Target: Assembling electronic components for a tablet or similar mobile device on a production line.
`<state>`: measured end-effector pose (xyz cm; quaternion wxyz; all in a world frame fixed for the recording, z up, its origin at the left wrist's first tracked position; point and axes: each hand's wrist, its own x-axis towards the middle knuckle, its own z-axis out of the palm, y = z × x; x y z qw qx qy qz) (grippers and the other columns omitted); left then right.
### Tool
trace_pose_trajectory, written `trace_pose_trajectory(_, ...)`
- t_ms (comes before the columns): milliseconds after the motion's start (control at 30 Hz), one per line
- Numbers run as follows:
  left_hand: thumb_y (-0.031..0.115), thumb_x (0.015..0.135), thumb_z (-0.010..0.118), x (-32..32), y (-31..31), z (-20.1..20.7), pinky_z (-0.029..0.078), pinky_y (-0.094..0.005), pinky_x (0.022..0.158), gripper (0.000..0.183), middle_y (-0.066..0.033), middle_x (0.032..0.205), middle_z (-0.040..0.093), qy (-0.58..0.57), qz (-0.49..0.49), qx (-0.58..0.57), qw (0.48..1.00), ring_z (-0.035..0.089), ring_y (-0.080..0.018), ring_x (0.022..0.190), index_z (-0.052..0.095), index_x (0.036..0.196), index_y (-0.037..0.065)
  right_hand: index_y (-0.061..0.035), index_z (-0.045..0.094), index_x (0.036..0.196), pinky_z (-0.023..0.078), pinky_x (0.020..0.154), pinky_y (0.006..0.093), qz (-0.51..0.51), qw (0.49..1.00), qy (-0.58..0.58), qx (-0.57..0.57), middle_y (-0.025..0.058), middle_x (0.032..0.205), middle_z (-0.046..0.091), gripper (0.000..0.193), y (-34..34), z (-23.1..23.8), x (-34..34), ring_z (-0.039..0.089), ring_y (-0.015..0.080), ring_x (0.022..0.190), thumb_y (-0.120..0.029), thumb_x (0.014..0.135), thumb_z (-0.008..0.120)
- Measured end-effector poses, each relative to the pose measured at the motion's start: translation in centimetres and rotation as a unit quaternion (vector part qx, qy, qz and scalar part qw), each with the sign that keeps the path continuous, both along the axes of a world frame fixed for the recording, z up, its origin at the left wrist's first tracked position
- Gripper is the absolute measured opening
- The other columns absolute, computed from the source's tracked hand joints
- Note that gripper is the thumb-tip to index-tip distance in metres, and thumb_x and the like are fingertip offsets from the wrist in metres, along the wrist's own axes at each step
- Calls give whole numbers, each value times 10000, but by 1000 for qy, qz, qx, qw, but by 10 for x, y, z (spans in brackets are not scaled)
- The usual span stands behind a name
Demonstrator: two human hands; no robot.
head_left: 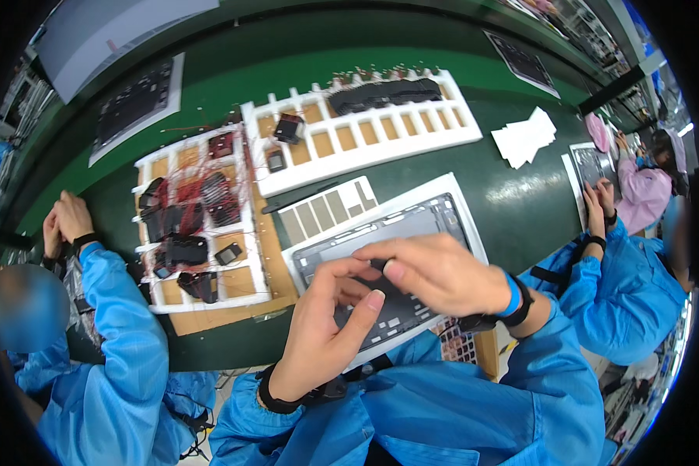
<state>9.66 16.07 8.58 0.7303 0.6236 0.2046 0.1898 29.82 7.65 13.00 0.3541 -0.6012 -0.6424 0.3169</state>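
Both my hands are raised over a grey tablet-like housing (396, 227), which lies on a white sheet (460, 203) on the green bench. My right hand (450, 279) is closed, thumb and forefinger pinching a small black part (378, 265) whose kind I cannot make out. Close beside that part are the curled fingers of my left hand (326, 330); its thumb stands apart from them, with a gap between. Just beyond the housing is a white sheet with grey adhesive-like strips (314, 220). A slim black tool (299, 197) rests along its far edge.
White foam trays stand beyond: one (365, 140) holds black parts, another (245, 291) wired black modules. White papers (524, 138) lie to the right. Co-workers in blue sit close by: a sleeve (124, 303) at left, another person's hands (596, 200) at right.
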Motion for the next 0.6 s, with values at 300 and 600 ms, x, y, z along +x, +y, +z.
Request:
trace_pose_trajectory(300, 115, 1046, 593, 16, -17, -17, 550, -277, 746, 154, -88, 933, 703, 35, -92, -59, 993, 691, -131, 836, 608, 1099, -29, 9, 670, 1183, 540, 732, 427, -46, 999, -2, -29, 184, 927, 662, 245, -58, -19, -6, 670, 378, 841, -134, 1003, 586)
trace_pose_trajectory(600, 74, 1028, 590, 32, -18, -13, 540, -283, 707, 102, -103, 865, 688, 51, -100, 58, 992, 697, -143, 793, 601, 1055, -24, -26, 702, 943, 543, 704, 385, -92, 990, -102, 34, 129, 934, 691, 139, -72, -17, 7, 685, 291, 851, -161, 925, 729)
